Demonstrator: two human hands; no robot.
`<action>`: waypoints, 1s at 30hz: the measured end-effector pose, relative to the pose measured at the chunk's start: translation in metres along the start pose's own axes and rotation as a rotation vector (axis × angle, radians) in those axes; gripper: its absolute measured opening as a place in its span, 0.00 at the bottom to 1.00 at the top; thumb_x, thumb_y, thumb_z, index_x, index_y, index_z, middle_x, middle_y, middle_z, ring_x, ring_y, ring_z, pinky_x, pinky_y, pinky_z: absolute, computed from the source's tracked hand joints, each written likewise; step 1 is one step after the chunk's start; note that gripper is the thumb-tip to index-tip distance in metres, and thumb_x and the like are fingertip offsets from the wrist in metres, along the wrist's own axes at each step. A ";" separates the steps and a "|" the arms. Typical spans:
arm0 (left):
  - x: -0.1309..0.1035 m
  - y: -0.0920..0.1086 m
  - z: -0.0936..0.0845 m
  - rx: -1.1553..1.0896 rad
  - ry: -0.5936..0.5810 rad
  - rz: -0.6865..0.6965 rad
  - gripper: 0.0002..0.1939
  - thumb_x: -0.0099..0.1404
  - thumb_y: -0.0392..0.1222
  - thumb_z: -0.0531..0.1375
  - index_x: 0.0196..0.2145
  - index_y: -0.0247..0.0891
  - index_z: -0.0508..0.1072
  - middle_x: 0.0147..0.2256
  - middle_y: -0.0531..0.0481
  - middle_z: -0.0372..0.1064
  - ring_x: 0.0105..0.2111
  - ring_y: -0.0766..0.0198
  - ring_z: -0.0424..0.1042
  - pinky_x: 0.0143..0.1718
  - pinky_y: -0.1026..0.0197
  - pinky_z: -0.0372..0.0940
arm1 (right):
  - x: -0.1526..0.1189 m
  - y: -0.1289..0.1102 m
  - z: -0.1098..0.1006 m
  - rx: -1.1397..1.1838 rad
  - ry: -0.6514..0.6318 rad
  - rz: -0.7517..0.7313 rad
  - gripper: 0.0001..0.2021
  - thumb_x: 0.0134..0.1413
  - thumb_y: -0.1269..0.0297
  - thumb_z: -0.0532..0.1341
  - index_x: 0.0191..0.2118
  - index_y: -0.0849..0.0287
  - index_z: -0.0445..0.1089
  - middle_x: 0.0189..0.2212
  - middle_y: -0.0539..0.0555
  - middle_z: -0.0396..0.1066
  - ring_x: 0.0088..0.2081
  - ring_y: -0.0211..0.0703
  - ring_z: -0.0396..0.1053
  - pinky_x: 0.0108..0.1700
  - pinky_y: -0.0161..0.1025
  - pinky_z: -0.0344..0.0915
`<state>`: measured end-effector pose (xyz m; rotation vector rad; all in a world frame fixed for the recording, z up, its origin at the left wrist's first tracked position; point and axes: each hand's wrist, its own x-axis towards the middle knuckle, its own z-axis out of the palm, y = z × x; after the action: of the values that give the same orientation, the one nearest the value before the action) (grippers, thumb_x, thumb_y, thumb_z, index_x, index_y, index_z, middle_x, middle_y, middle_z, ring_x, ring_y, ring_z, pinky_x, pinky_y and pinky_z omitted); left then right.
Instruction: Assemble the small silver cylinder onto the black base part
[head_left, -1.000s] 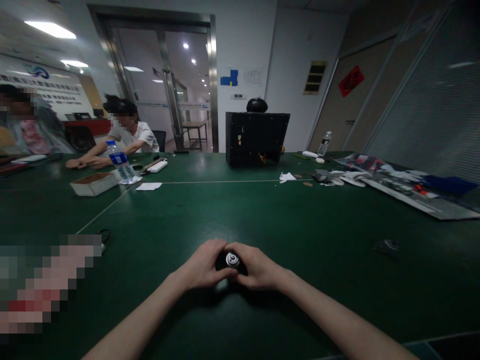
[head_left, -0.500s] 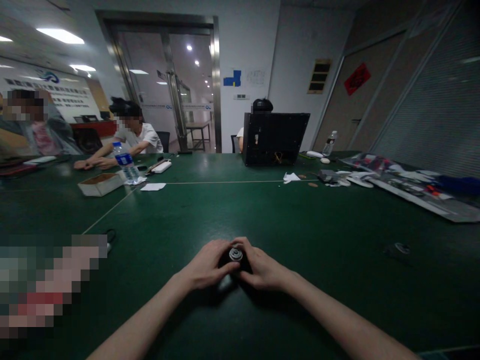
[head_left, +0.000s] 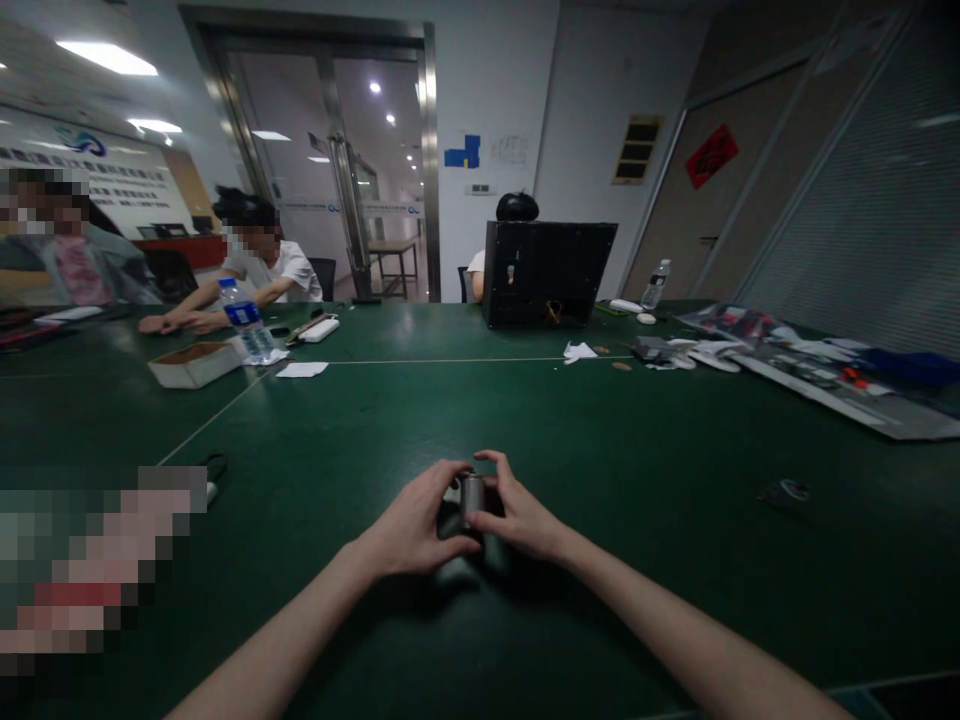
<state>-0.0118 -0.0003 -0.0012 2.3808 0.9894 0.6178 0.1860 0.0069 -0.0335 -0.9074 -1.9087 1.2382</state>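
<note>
A small grey metal cylinder (head_left: 472,499) stands upright between my two hands, low over the green table (head_left: 390,420). My right hand (head_left: 521,512) grips it from the right, thumb on its near side and fingers behind. Around its left side curves my left hand (head_left: 420,518), with thumb and fingers apart and the fingertips close to the cylinder's top. Whether the left fingertips touch it is hard to tell. The cylinder's lower end is partly lost in shadow.
A small dark object (head_left: 786,494) lies at the right. Farther back are an open box (head_left: 193,366), a water bottle (head_left: 247,325), a black case (head_left: 550,273), paper scraps (head_left: 579,351) and a cluttered board (head_left: 840,385). Several people sit beyond.
The cylinder shows its side now, where before mainly its round top was visible. My right fingers have lifted and spread a little, and the left hand has opened slightly around it.
</note>
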 end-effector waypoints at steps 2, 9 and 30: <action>0.000 -0.001 0.001 0.008 0.009 0.003 0.37 0.54 0.48 0.65 0.57 0.40 0.54 0.51 0.41 0.60 0.49 0.50 0.64 0.52 0.49 0.60 | 0.000 0.000 0.001 0.008 0.016 0.003 0.33 0.50 0.64 0.62 0.55 0.58 0.40 0.41 0.56 0.69 0.42 0.45 0.68 0.49 0.46 0.60; 0.000 -0.009 0.006 0.042 0.053 0.023 0.30 0.57 0.42 0.61 0.55 0.39 0.55 0.50 0.41 0.62 0.49 0.52 0.65 0.51 0.51 0.61 | 0.001 0.007 0.005 -0.077 0.032 -0.011 0.35 0.50 0.62 0.63 0.57 0.58 0.41 0.38 0.54 0.69 0.36 0.42 0.68 0.41 0.42 0.63; 0.008 -0.001 -0.002 -0.112 0.108 -0.197 0.16 0.62 0.47 0.57 0.45 0.36 0.67 0.39 0.47 0.70 0.39 0.58 0.69 0.41 0.59 0.63 | 0.002 0.001 -0.007 0.241 -0.016 0.082 0.31 0.47 0.56 0.66 0.55 0.61 0.58 0.36 0.54 0.68 0.33 0.39 0.67 0.34 0.36 0.65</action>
<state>-0.0084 0.0066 0.0015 2.1393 1.1867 0.7127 0.1907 0.0120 -0.0321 -0.8562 -1.7027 1.4916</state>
